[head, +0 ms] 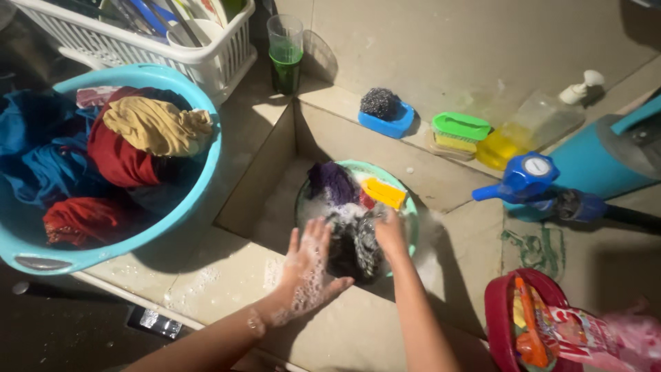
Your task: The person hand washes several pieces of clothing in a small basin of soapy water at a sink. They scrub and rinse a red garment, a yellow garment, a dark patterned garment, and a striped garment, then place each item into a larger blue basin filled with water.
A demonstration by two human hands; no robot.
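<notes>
Your left hand (308, 270) is flecked with white suds beside the dark grey-and-black patterned cloth (354, 244) that your right hand (390, 233) touches, and that cloth lies in a pale green basin (412, 207) with a purple garment (332, 182) and a yellow brush (384, 193). To your left you have a turquoise tub (200, 186) heaped with blue, deep red and mustard-yellow clothes, and behind it a white slatted basket (220, 58). Along the beige ledge (330, 96) you see a clear cup of green liquid (285, 58), a grey scourer on a blue dish (385, 114), a green-topped yellow brush (460, 132), a clear bottle of yellow liquid (523, 131), a blue tap (527, 178) and a dark red bucket (499, 310).
</notes>
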